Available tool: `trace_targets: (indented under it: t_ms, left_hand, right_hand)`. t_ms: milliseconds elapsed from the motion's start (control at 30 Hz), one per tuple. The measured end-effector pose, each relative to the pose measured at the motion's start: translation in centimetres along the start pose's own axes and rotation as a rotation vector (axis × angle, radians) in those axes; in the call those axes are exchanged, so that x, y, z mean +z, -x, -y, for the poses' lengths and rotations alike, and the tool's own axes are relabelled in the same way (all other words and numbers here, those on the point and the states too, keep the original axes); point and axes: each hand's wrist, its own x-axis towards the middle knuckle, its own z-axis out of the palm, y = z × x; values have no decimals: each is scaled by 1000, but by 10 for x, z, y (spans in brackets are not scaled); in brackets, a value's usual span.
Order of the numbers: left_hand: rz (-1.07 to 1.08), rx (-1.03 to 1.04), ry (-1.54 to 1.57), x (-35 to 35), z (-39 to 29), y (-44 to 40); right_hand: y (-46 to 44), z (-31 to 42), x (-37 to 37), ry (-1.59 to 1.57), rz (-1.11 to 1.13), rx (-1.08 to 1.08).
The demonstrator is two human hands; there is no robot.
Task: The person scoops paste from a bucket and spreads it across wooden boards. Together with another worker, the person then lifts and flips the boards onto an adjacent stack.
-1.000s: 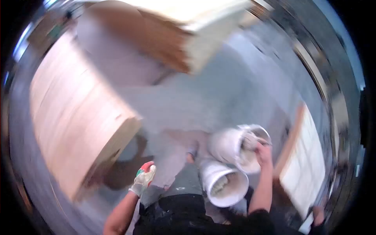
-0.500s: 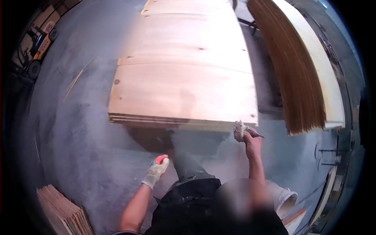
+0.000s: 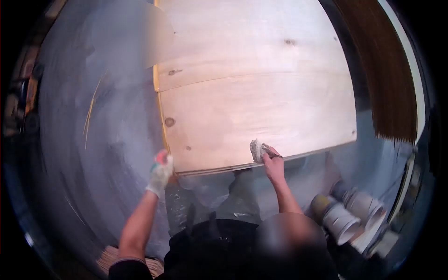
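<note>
plywood [image 3: 256, 102] runs out of view; right hand [image 3: 274, 168] grips a clotted brush [image 3: 256, 150], left hand's [image 3: 161, 172] grasp unclear.

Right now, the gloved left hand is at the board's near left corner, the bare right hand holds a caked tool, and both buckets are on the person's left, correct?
No: the head view shows both buckets on the person's right. The gloved left hand is at the near left corner of the board, and the bare right hand holds a caked tool.

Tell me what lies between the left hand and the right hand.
Between the left hand and the right hand runs the near edge of the pale wood sheets, as the head view shows.
</note>
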Motion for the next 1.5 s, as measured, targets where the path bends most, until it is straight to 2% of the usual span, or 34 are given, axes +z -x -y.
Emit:
trace_targets:
  t_ms: [33,100,133,167,233,300,367,400,433,500,567,600,667,767,833,867,933,1000,1067,1100,1167,1200,1233,1267,1300,1333,1367,1400,1433,1467,1500]
  left_hand:
    - [-37,122,-89,-10,14,-57]
    - [-99,527,-370,-23,19,-168]
    - [-74,500,-451,-23,4,-217]
    - [-41,501,-534,-21,-15,-272]
    - [-29,875,-760,-18,-20,-357]
    - [-91,1063,-922,-23,-39,-419]
    - [211,878,-1061,-30,-69,-463]
    - [241,911,-1058,-24,-63,-479]
    - [294,898,-1065,-19,-51,-502]
    - [367,913,-1061,-10,-31,-522]
    - [321,961,-1069,-7,-15,-539]
    - [323,978,-1066,-10,-17,-534]
    - [321,935,-1112,-13,-22,-524]
    - [378,958,-1135,-16,-31,-523]
    - [376,962,-1144,-18,-31,-519]
    - [351,944,-1152,-20,-36,-519]
    - [344,967,-1144,-21,-34,-523]
    - [334,971,-1157,-39,-61,-529]
    - [1052,877,-1139,-61,-118,-552]
    - [1038,879,-1143,-59,-132,-568]
    - [438,1306,-915,-34,-161,-605]
    - [431,1317,-906,-6,-176,-628]
    - [148,1391,-701,34,-193,-658]
    - [-132,1433,-478,73,-207,-687]
    - [-138,1442,-446,114,-208,-723]
    - [-88,1217,-551,134,-225,-722]
    - [-28,844,-737,130,-254,-679]
    - [-26,658,-837,135,-267,-658]
    - [-20,555,-873,141,-275,-643]
    - [-105,579,-891,152,-270,-644]
    - [-191,599,-907,163,-264,-645]
  right_hand:
    - [4,-10,27,-70,-25,-22]
    - [16,-26,60,-54,-166,-56]
    - [22,-33,80,-21,-246,-84]
    - [31,-39,113,-31,-347,-26]
    - [63,-48,181,49,-511,125]
    - [74,-42,261,-146,-735,253]
    - [75,-52,325,-317,-750,767]
    - [71,-69,353,-329,-781,794]
    - [64,-91,383,-423,-891,779]
    - [56,-89,405,-516,-1037,768]
    - [32,-75,401,273,-1230,426]
    - [34,-64,407,269,-1244,432]
    - [45,-38,429,462,-946,399]
    - [26,2,502,505,-947,387]
    - [-16,24,549,461,-902,479]
    - [-44,39,571,511,-941,425]
    - [-79,61,589,575,-1011,371]
    - [-92,76,599,454,-952,369]
    - [-80,91,589,331,-978,333]
    - [-74,98,576,206,-1007,298]
    - [-71,124,532,57,-1132,180]
    - [-71,139,501,46,-1103,236]
    - [-76,154,462,42,-1082,287]
    - [-83,168,422,146,-1079,250]
    - [-96,182,384,251,-1076,218]
    - [-114,195,345,236,-1141,256]
    - [-134,200,306,216,-1197,300]
    - [-158,197,270,167,-1240,239]
    - [-184,190,229,121,-1282,167]
    - [-212,176,179,141,-1285,155]
    - [-236,154,142,-17,-1269,289]
